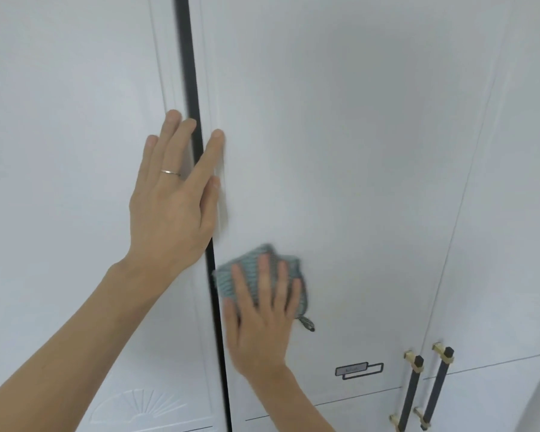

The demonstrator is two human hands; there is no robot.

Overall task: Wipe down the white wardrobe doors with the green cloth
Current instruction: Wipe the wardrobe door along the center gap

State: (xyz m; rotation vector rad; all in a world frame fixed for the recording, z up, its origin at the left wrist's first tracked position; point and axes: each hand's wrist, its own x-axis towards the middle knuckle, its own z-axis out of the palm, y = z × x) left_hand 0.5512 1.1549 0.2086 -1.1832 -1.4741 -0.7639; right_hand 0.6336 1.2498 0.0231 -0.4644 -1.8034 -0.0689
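Note:
The white wardrobe doors fill the view; the middle door (356, 151) is the one under the cloth. A folded green cloth (248, 271) lies flat against its lower left part, with a small hanging loop at its right corner. My right hand (259, 319) presses the cloth to the door with straight, spread fingers. My left hand (175, 194), with a ring on one finger, rests flat higher up, its fingers spanning the dark gap (197, 145) between the left door (60, 151) and the middle door.
Two black bar handles with gold ends (412, 391) (437, 385) stand upright at the lower right, either side of a door seam. A small grey label (359, 370) sits on the middle door beside my right wrist. A raised fan motif (144, 406) decorates the left door's lower part.

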